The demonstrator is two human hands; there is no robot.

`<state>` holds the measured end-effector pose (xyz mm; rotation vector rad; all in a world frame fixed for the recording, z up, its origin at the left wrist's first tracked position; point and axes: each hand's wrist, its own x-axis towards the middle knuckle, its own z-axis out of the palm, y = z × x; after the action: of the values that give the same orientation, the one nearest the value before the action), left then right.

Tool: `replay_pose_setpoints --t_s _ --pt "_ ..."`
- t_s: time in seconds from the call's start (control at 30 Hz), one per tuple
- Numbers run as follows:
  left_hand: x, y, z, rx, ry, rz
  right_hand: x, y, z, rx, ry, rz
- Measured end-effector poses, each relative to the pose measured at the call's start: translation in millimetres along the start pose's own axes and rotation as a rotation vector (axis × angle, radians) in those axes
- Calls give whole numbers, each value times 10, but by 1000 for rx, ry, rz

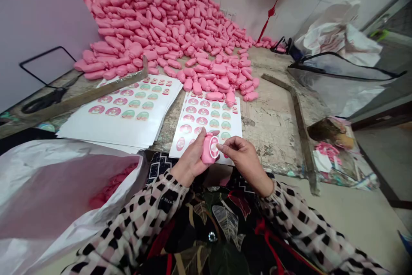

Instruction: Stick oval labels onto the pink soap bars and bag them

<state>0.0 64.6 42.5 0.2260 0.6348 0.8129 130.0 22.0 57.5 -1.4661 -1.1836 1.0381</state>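
Note:
My left hand is wrapped round a small pink plastic bottle, tilted with its side turned toward my right hand. An oval pink label with a white border lies against the bottle's side. My right hand is closed in a pinch, thumb and forefinger at the label's right edge. How firmly the label sticks to the bottle cannot be seen. Just beyond my hands lies a sheet of pink and green labels. Several loose pink bottles rest on its far edge.
A large heap of pink bottles fills the back of the worktable. A second stack of label sheets, a wooden strip and scissors lie left. An open white sack stands front left; another wooden strip lies right.

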Motion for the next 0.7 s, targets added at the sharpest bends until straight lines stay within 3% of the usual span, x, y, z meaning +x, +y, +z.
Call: replay_pose_setpoints --t_s 0.33,0.7 --pt "58 -32 -100 10 -30 24 44 176 86 -52 -47 13" --pt "59 -39 -83 43 -3 58 35 156 95 -170 -59 1"
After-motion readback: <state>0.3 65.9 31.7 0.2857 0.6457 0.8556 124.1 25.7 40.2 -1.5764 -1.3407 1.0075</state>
